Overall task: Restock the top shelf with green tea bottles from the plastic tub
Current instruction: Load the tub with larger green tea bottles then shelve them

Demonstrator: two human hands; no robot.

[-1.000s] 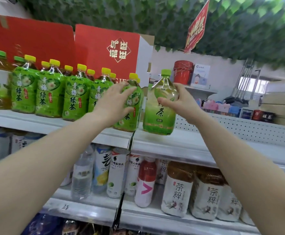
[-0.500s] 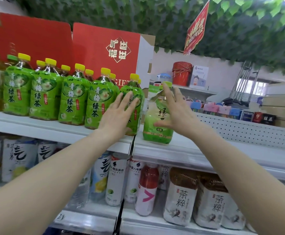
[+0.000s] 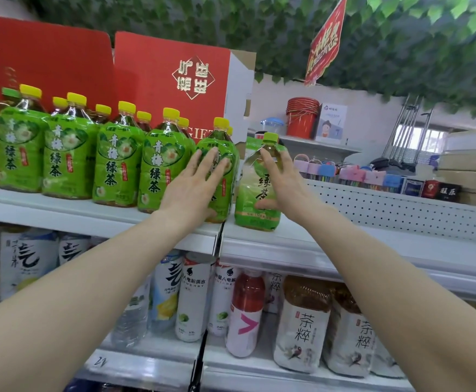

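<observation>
A green-capped green tea bottle (image 3: 252, 205) stands upright on the white top shelf (image 3: 344, 241), just right of the shelf joint. My right hand (image 3: 284, 185) touches its right side with straight fingers reaching up to the neck and the thumb low on the label. My left hand (image 3: 191, 190) lies flat with spread fingers on the neighbouring yellow-capped green tea bottle (image 3: 225, 145), the last of a row of such bottles (image 3: 112, 171) running to the left. The plastic tub is out of view.
Red gift boxes (image 3: 171, 80) stand behind the row. A perforated white back panel (image 3: 400, 210) runs to the right of the green-capped bottle. The lower shelf (image 3: 259, 366) carries several drink bottles. A red sign (image 3: 325, 43) hangs under leafy ceiling decoration.
The green-capped bottle has come down from my right hand's grip onto the shelf. My right fingers have straightened against it. My left hand stays on the yellow-capped bottle.
</observation>
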